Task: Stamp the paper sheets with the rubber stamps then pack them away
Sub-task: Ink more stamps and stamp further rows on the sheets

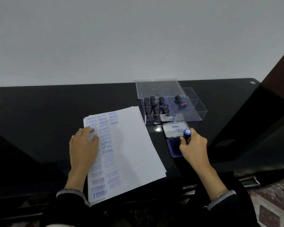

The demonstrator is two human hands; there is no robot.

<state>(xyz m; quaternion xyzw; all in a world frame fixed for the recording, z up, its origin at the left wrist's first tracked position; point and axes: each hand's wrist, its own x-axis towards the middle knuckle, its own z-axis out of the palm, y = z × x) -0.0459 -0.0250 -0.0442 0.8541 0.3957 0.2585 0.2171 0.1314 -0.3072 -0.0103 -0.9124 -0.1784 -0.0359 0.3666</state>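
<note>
The right hand (193,146) grips one stamp (186,134) by its dark handle, blue cap up, and holds it upright with its face down on the ink pad (174,147), which lies directly under the knuckles with its lid (174,129) folded back just beyond them. The left hand (83,143) lies flat with straight fingers on the paper (131,141), pinning the stack to the tabletop (39,112).

What matters for the coming move, I'd judge, is that the bare white half of the top sheet lies to the left of the right hand, between the two hands, and nearer the right one; the sheet's long axis runs away from the person, leaning a little leftward at the far end. The printed columns sit under and just right of the left hand, so the stamp would have to travel sideways across the pad's edge and come down short of that hand.

By my count: one stamp in hand, one pad, and one clear box (179,112) just beyond the pad, holding about eight more stamps (155,106), one of them alone in the right compartment. The stack is several sheets, though the number can't be made out
</note>
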